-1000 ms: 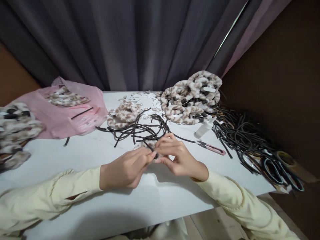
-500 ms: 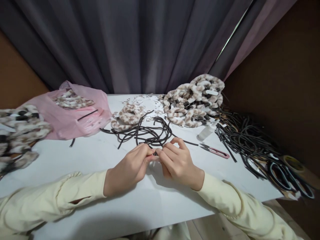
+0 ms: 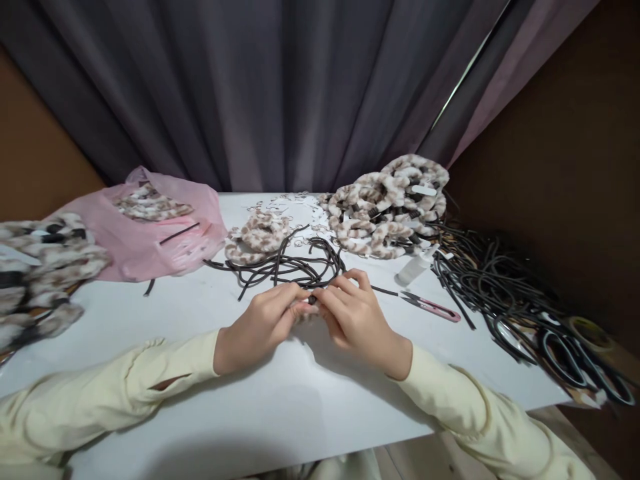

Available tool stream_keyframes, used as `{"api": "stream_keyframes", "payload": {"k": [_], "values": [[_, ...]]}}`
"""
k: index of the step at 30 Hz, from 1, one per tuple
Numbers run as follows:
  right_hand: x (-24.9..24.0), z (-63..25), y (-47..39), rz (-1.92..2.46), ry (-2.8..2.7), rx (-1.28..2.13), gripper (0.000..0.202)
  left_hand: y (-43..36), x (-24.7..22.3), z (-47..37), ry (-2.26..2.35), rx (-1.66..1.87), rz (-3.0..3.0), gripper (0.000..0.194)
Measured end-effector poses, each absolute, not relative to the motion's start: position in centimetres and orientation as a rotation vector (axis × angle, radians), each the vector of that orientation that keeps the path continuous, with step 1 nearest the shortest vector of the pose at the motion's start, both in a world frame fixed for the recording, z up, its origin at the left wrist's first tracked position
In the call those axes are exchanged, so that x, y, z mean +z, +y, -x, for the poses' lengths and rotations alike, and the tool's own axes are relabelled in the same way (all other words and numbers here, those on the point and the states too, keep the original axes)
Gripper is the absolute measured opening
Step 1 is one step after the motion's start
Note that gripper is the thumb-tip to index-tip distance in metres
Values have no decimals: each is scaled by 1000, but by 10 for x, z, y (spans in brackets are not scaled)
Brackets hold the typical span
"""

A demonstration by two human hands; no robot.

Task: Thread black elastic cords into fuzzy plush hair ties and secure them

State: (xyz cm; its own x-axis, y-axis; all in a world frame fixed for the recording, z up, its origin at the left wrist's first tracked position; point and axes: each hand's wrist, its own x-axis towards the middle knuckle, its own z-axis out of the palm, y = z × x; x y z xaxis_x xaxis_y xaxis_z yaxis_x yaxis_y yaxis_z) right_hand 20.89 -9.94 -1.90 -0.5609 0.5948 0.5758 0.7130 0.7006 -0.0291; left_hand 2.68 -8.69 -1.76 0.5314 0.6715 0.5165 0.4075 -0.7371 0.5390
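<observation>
My left hand and my right hand meet over the middle of the white table. Between their fingertips is a small black piece, pinched from both sides; most of it is hidden by my fingers. Something pale shows just under the left fingertips, too small to make out. Right behind my hands lies a loose tangle of black cords. Pink-handled thread snips rest to the right of my right hand, with a small clear bottle behind them.
Spotted furry loops lie behind the cords, with a larger pile at back right. A pink bag and more furry pieces are at left. Many black cords cover the right side, near tape.
My left hand has tilted a little and its fingertips have shifted slightly. More of the black piece shows between my fingers. The whole view has moved slightly.
</observation>
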Motion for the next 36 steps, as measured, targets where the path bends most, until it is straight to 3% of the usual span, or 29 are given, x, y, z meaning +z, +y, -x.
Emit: {"api": "stream_keyframes", "payload": {"k": [3, 8, 10, 17, 20, 22, 26, 29, 36], "values": [[-15, -213, -95, 1014, -2361, -182, 11, -83, -14, -29, 1021, 890, -2170, 10], [-13, -215, -99, 1026, -2203, -554, 15, -70, -10, -33, 1071, 787, -1499, 27], [-16, -212, -104, 984, -2149, -470, 14, -64, -9, -33, 990, 800, -1272, 30], [-21, -191, -108, 1175, -1814, 818, 24, -63, -4, -34, 993, 915, -1183, 30], [-19, -186, -103, 1057, -1550, 1404, 36, -67, -8, -34, 1072, 1020, -1446, 29], [-18, -185, -101, 933, -1357, 1614, 34, -69, -13, -33, 1086, 1153, -1790, 21], [-19, -187, -100, 980, -1250, 1626, 18, -67, -24, -27, 703, 1444, -2548, 12], [-16, -189, -104, 1032, -1409, 1591, 34, -62, -23, -23, 458, 1482, -2918, 15], [-4, -192, -113, 1091, -1825, 1077, 31, -59, -16, -19, 387, 1470, -3135, 11]]}}
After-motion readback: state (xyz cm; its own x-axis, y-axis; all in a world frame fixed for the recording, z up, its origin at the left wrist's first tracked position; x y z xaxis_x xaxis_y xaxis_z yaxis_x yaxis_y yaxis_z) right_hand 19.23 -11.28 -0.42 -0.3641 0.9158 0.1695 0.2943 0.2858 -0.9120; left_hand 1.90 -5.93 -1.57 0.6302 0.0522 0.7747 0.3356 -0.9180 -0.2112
